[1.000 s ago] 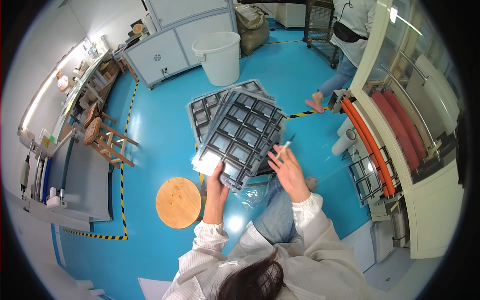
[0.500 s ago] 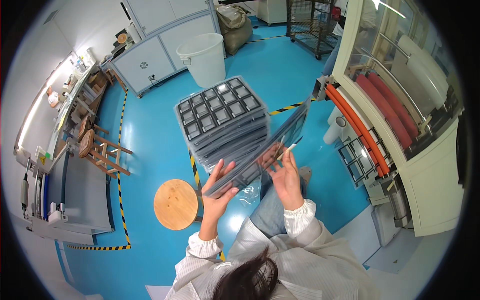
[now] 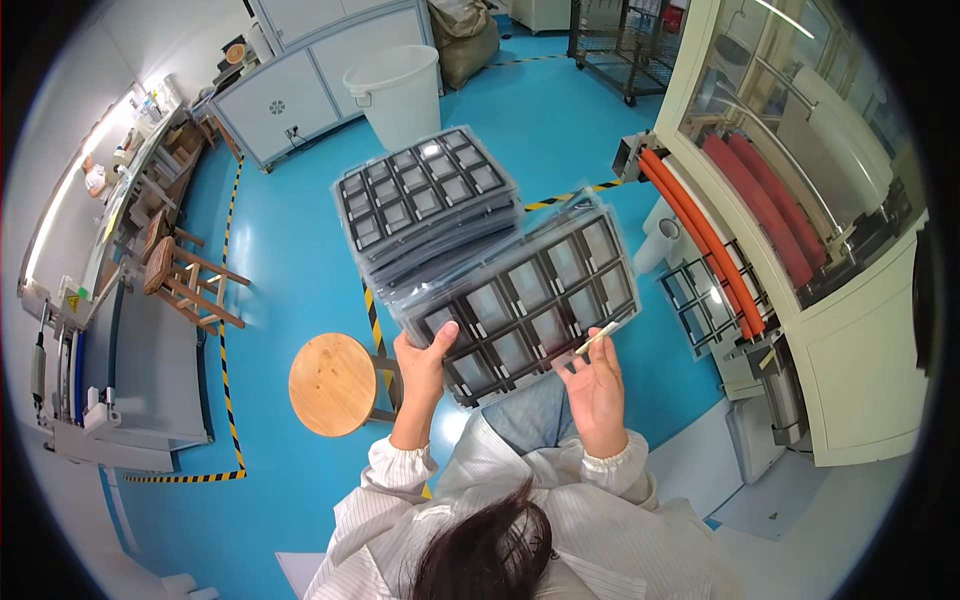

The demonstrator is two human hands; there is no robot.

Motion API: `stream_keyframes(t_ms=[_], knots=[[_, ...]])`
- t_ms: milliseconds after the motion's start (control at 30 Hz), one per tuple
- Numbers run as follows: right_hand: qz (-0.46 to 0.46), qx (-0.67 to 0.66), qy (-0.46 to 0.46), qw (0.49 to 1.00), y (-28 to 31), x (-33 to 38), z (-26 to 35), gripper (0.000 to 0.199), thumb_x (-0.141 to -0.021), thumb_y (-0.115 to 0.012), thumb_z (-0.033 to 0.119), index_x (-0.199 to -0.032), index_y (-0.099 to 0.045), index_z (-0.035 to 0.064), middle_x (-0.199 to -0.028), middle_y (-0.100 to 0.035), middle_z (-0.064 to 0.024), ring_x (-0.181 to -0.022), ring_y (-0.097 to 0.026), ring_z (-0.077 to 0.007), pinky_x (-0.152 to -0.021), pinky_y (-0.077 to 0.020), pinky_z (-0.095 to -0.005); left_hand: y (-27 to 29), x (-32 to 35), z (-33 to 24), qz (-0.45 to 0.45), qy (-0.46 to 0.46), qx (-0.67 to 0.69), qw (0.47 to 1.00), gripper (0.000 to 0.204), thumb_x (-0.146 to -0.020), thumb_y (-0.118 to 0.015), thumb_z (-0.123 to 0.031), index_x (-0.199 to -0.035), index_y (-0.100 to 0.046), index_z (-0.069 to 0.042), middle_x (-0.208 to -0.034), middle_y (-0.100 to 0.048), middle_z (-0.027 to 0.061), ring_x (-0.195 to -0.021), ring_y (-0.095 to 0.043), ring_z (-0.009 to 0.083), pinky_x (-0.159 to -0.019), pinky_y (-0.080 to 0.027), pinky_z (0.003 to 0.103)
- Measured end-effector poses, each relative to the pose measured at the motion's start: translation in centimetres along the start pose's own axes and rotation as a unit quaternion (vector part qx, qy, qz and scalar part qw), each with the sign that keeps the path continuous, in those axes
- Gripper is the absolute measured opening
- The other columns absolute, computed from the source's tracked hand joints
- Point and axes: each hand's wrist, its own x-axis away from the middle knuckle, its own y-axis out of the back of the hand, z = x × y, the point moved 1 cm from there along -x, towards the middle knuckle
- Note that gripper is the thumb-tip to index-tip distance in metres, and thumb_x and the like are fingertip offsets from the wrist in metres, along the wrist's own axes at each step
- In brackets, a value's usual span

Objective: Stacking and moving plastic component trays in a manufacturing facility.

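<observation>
A clear plastic sheet with rows of black-framed rectangular windows is tilted up in front of me. My left hand grips its lower left corner, thumb on the front face. Between the fingertips of my right hand is a slim, pale, stick-like tool, lying along the sheet's lower right edge. Whether its tip touches the sheet I cannot tell. Just beyond, a thick stack of similar framed sheets sits at about knee height; the held sheet hides its near right part and whatever supports it.
A round wooden stool stands left of my left forearm. Behind the stack is a white bin. On the right, a cream machine carries orange rollers, with another framed sheet hanging below. Wooden stools stand at left.
The sheet has turned from nearly edge-on to facing me, showing its windows. My left hand has shifted slightly left, and my right hand with the pale tool has moved slightly right and down.
</observation>
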Motion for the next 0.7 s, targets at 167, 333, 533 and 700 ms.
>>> stream_keyframes(t_ms=[167, 333, 533, 700], knots=[[-0.009, 0.047, -0.054, 0.997, 1.9, 3.2, 0.7, 0.016, -0.095, -0.048, 0.02, -0.107, -0.051, 0.0114, -0.101, -0.052, 0.0012, -0.101, -0.05, -0.0195, -0.092, -0.0396, -0.046, 1.3, 1.0, 1.4, 0.038, 0.036, 0.007, 0.999, 0.034, -0.073, -0.075, -0.021, -0.095, -0.063, 0.003, -0.087, -0.063, 0.0034, -0.076, -0.055, 0.01, -0.072, -0.044, 0.024], [-0.084, 0.023, -0.05, 0.995, 1.7, 4.2, -0.1, 0.014, -0.094, -0.048, 0.019, -0.106, -0.051, 0.0112, -0.099, -0.052, 0.0017, -0.093, -0.051, -0.0148, -0.089, -0.0394, -0.0437, 2.1, 2.3, 0.5, 0.143, 0.017, -0.045, 0.988, 0.038, -0.072, -0.074, -0.023, -0.097, -0.061, 0.003, -0.087, -0.061, 0.0021, -0.079, -0.054, 0.01, -0.074, -0.044, 0.025], [0.02, -0.02, 0.027, 0.999, 0.9, 2.2, 0.8, 0.012, -0.092, -0.051, 0.018, -0.104, -0.052, 0.0132, -0.101, -0.051, 0.0049, -0.093, -0.048, -0.0144, -0.087, -0.0383, -0.0395, 0.3, 3.1, -2.3, 0.222, -0.06, 0.066, 0.971, 0.081, -0.065, -0.075, -0.028, -0.13, -0.039, 0.004, -0.121, -0.05, 0.0121, -0.107, -0.048, 0.018, -0.096, -0.033, 0.03], [-0.001, -0.031, -0.004, 1.0, 0.6, 2.0, 0.7, 0.017, -0.092, -0.052, 0.019, -0.108, -0.052, 0.0122, -0.104, -0.048, 0.0061, -0.098, -0.045, -0.0117, -0.087, -0.0381, -0.0309, 0.6, 2.4, -2.0, 0.199, -0.062, -0.027, 0.978, 0.082, -0.065, -0.074, -0.031, -0.131, -0.038, 0.001, -0.109, -0.056, 0.0083, -0.1, -0.052, 0.0148, -0.09, -0.037, 0.027]])
